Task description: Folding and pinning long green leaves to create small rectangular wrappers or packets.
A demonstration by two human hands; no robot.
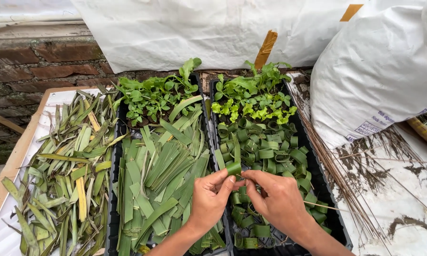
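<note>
I hold a folded leaf strip [233, 168] between the thumb and forefinger of my left hand [209, 196], the fingers pressed together on it so the loop stays shut. My right hand [277, 199] is at 3 o'clock from it, very near, its fingertips pinched on a thin stick [318, 205] whose point goes toward the loop; the long end of the stick goes out to 3 o'clock past my wrist.

I judge that the step now is pinning: the loop is formed, and the stick must go through the overlapping ends. This needs a steady left pinch and a small, straight push from the right, otherwise the strip may split or spring open.

Under the hands stands the right black tray [338, 223], full of finished leaf rings [270, 151], with seedlings [251, 97] at its 12 o'clock end. At 9 o'clock is the left black tray [113, 223] with flat cut leaf strips [161, 175]. Farther at 9 o'clock lies a pile of leaf offcuts [64, 166]. At 2 o'clock stands a white sack [379, 66], with a bundle of thin sticks [339, 175] beside it.
</note>
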